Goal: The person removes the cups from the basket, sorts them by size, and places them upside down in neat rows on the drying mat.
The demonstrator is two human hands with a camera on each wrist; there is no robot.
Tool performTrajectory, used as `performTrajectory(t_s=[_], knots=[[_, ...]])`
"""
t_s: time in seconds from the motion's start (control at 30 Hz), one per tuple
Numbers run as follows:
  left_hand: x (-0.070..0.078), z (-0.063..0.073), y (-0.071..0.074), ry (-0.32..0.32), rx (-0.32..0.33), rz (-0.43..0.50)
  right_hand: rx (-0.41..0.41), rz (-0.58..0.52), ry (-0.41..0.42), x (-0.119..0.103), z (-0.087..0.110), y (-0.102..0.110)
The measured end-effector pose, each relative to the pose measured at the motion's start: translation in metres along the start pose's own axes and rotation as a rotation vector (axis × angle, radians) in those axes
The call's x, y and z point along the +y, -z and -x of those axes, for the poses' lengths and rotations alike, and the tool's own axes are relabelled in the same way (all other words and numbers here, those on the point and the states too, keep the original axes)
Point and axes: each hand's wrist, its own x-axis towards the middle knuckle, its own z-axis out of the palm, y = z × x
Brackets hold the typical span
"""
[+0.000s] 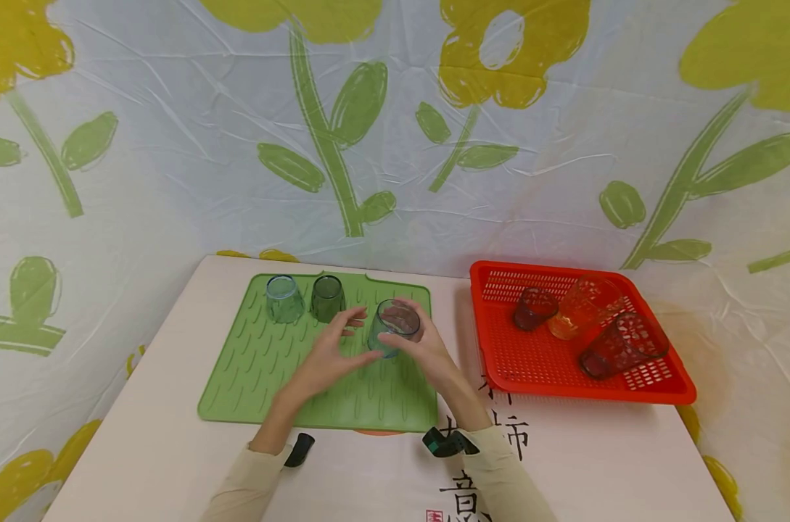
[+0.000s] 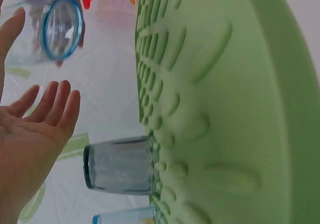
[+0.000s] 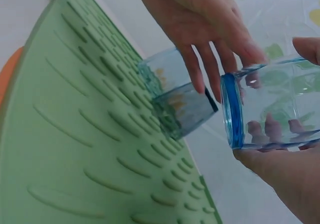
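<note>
A clear, bluish drinking glass [image 1: 395, 330] is in my right hand [image 1: 429, 357], above the right part of a green ridged drying mat [image 1: 342, 399]. Thumb and fingers wrap its sides, and its blue-ringed end points toward the mat in the left wrist view. My left hand [image 1: 326, 362] is just left of that glass, fingers spread and relaxed, palm turned to it, holding nothing. In the right wrist view the left fingertips overlap the glass [image 3: 280, 104]. Behind the left hand, a light blue glass [image 1: 285, 299] and a dark grey glass [image 1: 328, 299] stand side by side on the mat.
To the right is a red plastic basket [image 1: 505, 362] with slotted walls. Inside lie a small dark glass [image 1: 535, 308], a clear glass [image 1: 584, 308] and a larger dark glass [image 1: 623, 346]. A flower-printed cloth [image 1: 381, 203] hangs behind the white table [image 1: 153, 442].
</note>
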Motion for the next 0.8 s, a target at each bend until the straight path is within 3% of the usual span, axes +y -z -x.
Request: performTrajectory(t_s=[0.17,0.4,0.6,0.8], knots=[[0.0,0.001,-0.01,0.007,0.011,0.001,0.015,-0.06,0.003,0.009,-0.003,-0.01],[-0.002,0.002,-0.016,-0.064,0.061,-0.086,0.035,-0.121,0.046,0.015,-0.005,-0.018],[-0.005,0.004,-0.016,-0.069,0.064,-0.093,0.033,-0.086,0.019,0.014,-0.005,-0.016],[-0.002,0.007,-0.01,-0.061,0.02,-0.055,-0.001,-0.02,-0.051,0.012,-0.003,-0.005]])
